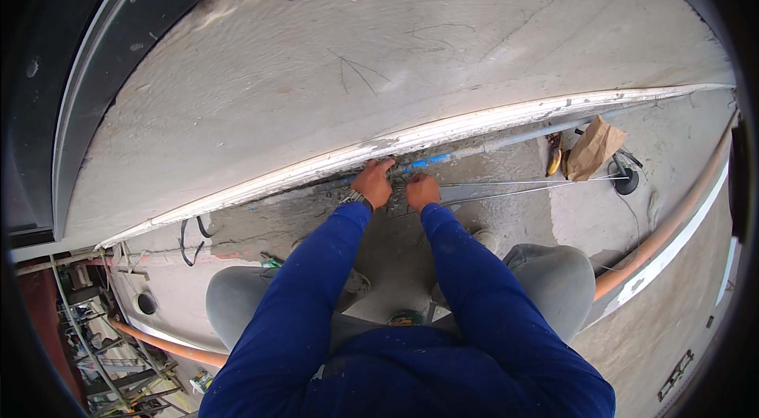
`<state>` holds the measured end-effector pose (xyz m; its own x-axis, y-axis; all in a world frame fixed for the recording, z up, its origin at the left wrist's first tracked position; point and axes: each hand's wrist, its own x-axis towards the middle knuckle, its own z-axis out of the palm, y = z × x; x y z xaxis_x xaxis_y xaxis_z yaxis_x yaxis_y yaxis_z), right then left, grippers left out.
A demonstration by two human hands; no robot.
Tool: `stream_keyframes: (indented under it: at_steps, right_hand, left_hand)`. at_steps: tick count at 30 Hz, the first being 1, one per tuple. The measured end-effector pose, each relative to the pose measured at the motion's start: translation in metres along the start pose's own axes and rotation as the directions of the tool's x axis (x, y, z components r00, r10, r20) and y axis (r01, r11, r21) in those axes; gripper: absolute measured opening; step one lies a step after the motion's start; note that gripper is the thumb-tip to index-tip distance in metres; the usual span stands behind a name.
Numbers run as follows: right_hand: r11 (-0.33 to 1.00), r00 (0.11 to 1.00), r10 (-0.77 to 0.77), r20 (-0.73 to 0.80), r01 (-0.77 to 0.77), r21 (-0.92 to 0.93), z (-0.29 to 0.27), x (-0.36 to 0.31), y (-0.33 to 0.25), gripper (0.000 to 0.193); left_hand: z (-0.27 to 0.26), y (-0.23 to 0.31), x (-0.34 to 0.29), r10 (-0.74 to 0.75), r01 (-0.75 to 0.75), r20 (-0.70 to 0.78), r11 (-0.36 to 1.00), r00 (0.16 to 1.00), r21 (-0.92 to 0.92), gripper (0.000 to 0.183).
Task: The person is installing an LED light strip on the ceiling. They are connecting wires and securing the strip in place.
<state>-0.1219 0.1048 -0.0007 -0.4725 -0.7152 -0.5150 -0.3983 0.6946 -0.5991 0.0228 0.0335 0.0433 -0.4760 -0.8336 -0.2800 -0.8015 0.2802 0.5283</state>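
Our blue-sleeved left arm [296, 299] and right arm [486, 283] slant inward from the lower edge toward the centre of the frame. There our left hand [375, 182] lies back upward, its fingers partly stretched, while our right hand [423, 192] is curled, knuckles up, just to its right without touching. Our left knee [233, 295] and right knee [557, 287] are bent and spread wide, at lower left and lower right.

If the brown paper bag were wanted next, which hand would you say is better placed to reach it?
Probably the right hand: the brown paper bag lies off to its right, while the left hand is farther away and would likely have to reach past the right.
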Motion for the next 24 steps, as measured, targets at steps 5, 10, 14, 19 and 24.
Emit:
stream_keyframes:
  at_steps: [5,10,14,19,24]
  right_hand:
    - [1.0,1.0,-0.026,0.013,0.026,0.001,0.002,0.003,0.007,0.028]
    - [1.0,1.0,-0.002,0.007,0.002,0.02,0.004,0.003,0.009,0.027]
    - [0.998,1.0,-0.018,0.012,0.017,0.057,0.001,0.002,0.009,0.025]
    - [0.997,1.0,-0.01,0.003,0.01,0.074,0.002,0.002,0.001,0.023]
    - [0.995,0.994,-0.015,-0.11,0.026,0.1,-0.004,-0.003,-0.013,0.02]
  left_hand:
    - [0.0,0.01,0.005,-0.085,0.088,-0.052,0.994,0.995,0.062,0.027]
    - [-0.003,0.017,0.003,-0.114,0.122,-0.123,0.991,0.986,0.052,0.017]
    - [-0.015,0.02,-0.003,-0.188,0.186,0.006,0.976,0.982,0.112,0.021]
    - [-0.025,0.001,-0.019,-0.167,0.158,0.037,0.971,0.985,0.179,0.024]
    - [-0.048,-0.014,-0.03,-0.177,0.12,0.158,0.941,0.971,0.317,0.024]
